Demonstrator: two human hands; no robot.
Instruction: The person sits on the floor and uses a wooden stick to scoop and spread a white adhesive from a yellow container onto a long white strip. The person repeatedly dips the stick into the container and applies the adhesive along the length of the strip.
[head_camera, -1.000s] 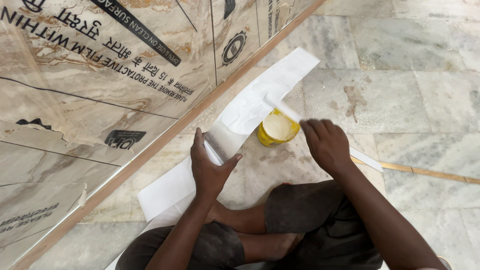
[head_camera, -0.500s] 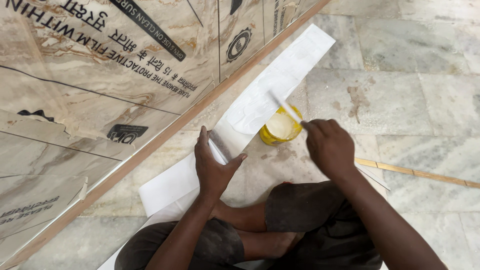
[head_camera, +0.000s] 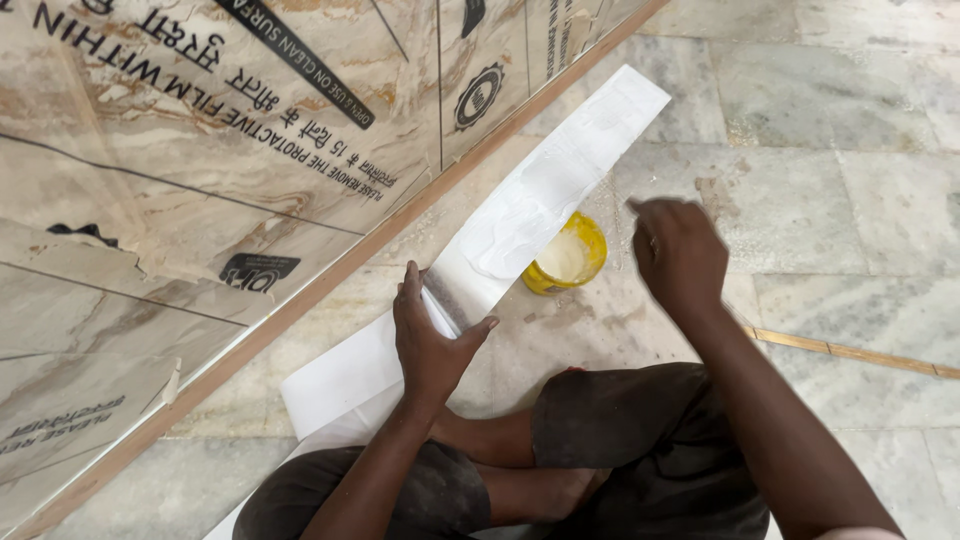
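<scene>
- The person is sitting on the stone floor (head_camera: 850, 200) with legs crossed, beside a big board (head_camera: 200, 180) wrapped in see-through film.
- A long white strip (head_camera: 560, 180) is lying flat on the floor, running along the edge of the board.
- The left hand (head_camera: 432, 335) is pressing down on the middle of the strip. Its fingers are lying flat and its thumb is sticking out to the side.
- The part of the strip just past that hand is looking wet and shiny with white paste.
- A small yellow tub (head_camera: 568, 255) with pale paste inside is standing on the floor, touching the right side of the strip.
- The right hand (head_camera: 680, 250) is hanging in the air just right of the tub. It is curled into a loose fist.
- That hand is blurry, so I cannot tell if it is pinching anything.
- A thin wooden stick (head_camera: 850, 350) is lying on the floor past the right arm.
</scene>
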